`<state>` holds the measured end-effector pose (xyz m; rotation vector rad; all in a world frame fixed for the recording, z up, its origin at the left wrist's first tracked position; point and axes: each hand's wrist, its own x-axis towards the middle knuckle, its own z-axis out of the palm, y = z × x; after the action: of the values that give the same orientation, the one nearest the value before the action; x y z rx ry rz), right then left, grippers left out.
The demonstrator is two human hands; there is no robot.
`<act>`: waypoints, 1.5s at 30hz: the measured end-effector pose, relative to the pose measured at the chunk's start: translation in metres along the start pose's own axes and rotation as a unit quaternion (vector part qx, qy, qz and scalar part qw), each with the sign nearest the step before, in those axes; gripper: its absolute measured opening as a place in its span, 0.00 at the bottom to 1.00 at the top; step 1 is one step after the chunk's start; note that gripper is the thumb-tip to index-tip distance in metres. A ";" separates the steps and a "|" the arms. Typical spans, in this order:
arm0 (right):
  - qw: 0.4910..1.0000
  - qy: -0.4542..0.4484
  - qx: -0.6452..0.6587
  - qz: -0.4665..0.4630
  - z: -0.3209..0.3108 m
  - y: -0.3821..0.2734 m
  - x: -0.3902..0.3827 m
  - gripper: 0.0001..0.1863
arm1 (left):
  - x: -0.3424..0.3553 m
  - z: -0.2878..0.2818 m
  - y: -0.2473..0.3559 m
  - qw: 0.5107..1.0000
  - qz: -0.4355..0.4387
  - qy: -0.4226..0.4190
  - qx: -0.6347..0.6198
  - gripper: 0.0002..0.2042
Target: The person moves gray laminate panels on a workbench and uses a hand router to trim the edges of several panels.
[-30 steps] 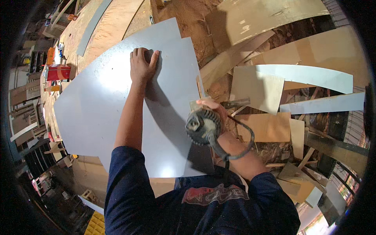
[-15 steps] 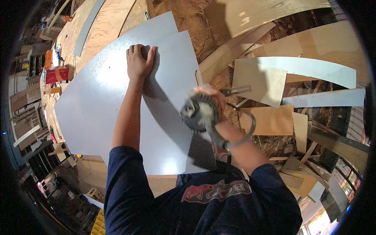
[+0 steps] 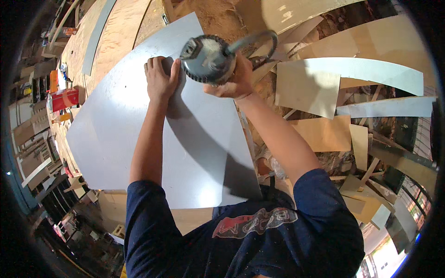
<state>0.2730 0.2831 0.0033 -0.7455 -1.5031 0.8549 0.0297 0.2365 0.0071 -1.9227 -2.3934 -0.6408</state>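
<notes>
A large grey-white laminated sheet (image 3: 116, 143) with a curved left side lies on the workbench in front of me. My left hand (image 3: 160, 82) rests on its upper part, fingers spread and pressed down. My right hand (image 3: 238, 82) is wrapped round a dark corded trim router (image 3: 207, 60), seen from its round ribbed top. The router is over the sheet's upper right edge, close beside my left thumb. Its cord loops away to the right. The router's base and bit are hidden beneath its body.
Pale plywood offcuts (image 3: 308, 88) and a curved white strip (image 3: 371, 74) lie to the right. A red box (image 3: 64, 99) and small items stand on the bench's left side. A grey strip (image 3: 98, 37) lies on plywood at the upper left.
My right hand has carried the router up and to the left, from the sheet's right edge toward my left hand. My left hand stays nearly in place on the sheet.
</notes>
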 end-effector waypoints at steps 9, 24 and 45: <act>0.999 -0.027 -0.010 0.044 0.022 0.008 0.052 0.33 | 0.000 0.000 -0.001 1.000 0.005 -0.005 -0.003 0.27; 0.996 0.000 -0.073 0.044 0.049 0.039 0.107 0.38 | 0.004 -0.001 0.000 0.999 -0.004 -0.036 0.011 0.30; 0.964 0.053 -0.257 0.040 -0.174 -0.023 -0.078 0.27 | 0.021 -0.008 0.107 0.824 0.486 -0.256 -0.143 0.07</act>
<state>0.4541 0.2217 -0.0113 -1.2180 -1.6223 0.4697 0.1231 0.2711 0.0527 -3.3089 -1.0775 -0.4244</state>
